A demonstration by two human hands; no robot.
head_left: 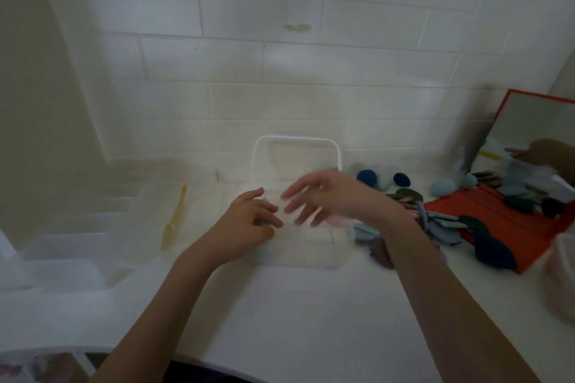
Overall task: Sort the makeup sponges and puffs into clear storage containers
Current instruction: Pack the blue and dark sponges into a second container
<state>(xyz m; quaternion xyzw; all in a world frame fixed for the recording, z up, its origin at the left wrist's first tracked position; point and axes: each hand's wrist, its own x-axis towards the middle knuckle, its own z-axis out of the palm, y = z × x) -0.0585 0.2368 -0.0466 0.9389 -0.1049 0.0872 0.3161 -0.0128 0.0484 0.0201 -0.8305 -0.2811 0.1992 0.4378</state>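
Observation:
A clear storage container (311, 252) sits on the white counter in the middle, its white-rimmed lid (297, 149) standing up against the tiled wall. My left hand (249, 221) rests at the container's left edge with curled fingers; a pale puff seems to lie under them, but blur hides whether it is held. My right hand (323, 196) hovers over the container, fingers spread and blurred, holding nothing. A pile of blue, grey, green and mauve puffs (435, 224) lies to the right, with egg-shaped sponges (367, 176) behind it.
A red case (510, 224) with an upright mirror (535, 134) lies at the right, more puffs on it. A yellow brush (174, 221) lies left of the container. Clear bins (77, 227) stand at the left. Another tub (563, 274) shows at the right edge.

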